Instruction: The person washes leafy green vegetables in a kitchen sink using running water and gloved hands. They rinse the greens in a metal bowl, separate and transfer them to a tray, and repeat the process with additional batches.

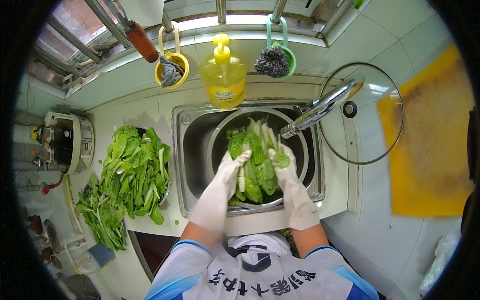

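Both my hands wear long pale rubber gloves and reach into a round metal basin set in the stainless steel sink. A bunch of leafy greens with pale stalks lies between them. My left hand grips its left side, thumb over the leaves. On the right side, my right hand holds leaves and stalks, with one small leaf across its fingers. The lower part of the basin is hidden by the greens and the gloves. Close above the right hand hangs the spout of a chrome faucet.
A heap of leafy greens covers the counter at left. Behind the sink stands a yellow dish soap pump bottle, between hanging holders with a cloth and a steel wool scourer. A glass lid and yellow mat are at right.
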The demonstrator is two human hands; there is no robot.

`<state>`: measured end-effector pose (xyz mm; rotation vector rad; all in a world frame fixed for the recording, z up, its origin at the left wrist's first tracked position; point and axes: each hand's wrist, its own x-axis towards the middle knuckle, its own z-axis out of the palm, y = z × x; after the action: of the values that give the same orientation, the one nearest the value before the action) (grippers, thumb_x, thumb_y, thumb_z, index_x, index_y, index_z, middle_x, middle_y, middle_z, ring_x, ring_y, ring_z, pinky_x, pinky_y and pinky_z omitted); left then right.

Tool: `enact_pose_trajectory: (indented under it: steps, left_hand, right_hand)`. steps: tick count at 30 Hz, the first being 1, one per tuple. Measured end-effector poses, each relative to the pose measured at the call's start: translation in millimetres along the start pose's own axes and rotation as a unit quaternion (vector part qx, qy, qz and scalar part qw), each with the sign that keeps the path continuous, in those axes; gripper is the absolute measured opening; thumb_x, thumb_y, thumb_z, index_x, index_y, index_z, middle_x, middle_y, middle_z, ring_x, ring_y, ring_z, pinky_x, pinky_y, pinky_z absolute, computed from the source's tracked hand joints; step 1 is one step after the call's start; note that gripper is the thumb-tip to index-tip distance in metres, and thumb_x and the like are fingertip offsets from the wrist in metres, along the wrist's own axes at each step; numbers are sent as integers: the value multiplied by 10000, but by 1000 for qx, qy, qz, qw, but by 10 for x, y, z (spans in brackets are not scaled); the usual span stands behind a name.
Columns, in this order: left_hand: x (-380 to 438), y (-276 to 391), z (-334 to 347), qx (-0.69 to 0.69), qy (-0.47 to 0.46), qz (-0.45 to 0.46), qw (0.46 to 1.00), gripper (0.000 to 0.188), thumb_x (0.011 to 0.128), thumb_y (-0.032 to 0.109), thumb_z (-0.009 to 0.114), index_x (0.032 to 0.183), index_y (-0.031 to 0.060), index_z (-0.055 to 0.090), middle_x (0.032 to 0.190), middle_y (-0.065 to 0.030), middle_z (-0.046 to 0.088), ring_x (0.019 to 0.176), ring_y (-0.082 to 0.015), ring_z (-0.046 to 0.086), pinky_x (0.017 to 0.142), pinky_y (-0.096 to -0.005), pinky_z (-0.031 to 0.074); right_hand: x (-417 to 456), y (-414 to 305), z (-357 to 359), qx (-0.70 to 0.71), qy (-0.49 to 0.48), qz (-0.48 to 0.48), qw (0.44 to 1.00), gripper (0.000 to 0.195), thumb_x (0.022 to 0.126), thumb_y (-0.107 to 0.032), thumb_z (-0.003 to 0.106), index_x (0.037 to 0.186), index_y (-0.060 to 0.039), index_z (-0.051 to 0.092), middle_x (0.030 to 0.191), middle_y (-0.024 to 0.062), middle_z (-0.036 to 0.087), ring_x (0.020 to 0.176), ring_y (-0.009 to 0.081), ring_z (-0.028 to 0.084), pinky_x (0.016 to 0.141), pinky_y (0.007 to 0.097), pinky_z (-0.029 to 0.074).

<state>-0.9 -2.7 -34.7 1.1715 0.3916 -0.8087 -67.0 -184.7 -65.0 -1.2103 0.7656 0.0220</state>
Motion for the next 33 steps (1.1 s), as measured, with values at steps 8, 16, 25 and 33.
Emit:
enact_pose_trajectory:
  steps: [8, 16, 25, 33]
  left_hand:
    - [-269, 322, 61, 19, 63, -8, 998, 392, 970, 34, 587, 1361, 71, 592, 1051, -78, 690, 876, -207, 670, 782, -372, 581]
    - [42, 156, -96, 353, 171, 127, 911, 712, 1012, 201, 699, 1662, 161, 413, 1521, -157, 636, 1329, -301, 647, 1126, -365, 503]
    - [375, -438, -210, 691, 92, 192, 691, 691, 1007, 324, 629, 1629, 87, 445, 1683, -300, 365, 1528, -477, 397, 1265, -465, 354]
    - [-37, 79, -219, 191, 103, 136, 967, 437, 1103, 121, 559, 1531, 35, 580, 1540, -125, 612, 1434, -231, 561, 1214, -343, 414]
  right_hand:
    - [-173, -418, -323, -90, 47, -18, 995, 481, 1009, -138, 723, 1470, -48, 619, 1379, 88, 651, 1245, 192, 615, 1074, 330, 485]
    - [-538, -607, 324, -311, 29, -185, 932, 522, 985, -98, 672, 1496, -35, 584, 1496, 211, 614, 1377, 346, 593, 1195, 439, 453]
    - [87, 502, 201, -652, -47, -289, 700, 713, 915, -133, 643, 1593, -37, 448, 1694, 233, 352, 1572, 473, 303, 1310, 563, 239]
    - [56, 576, 692, -599, -18, -390, 699, 669, 880, -38, 617, 1540, -28, 502, 1621, 243, 460, 1511, 425, 425, 1290, 508, 313]
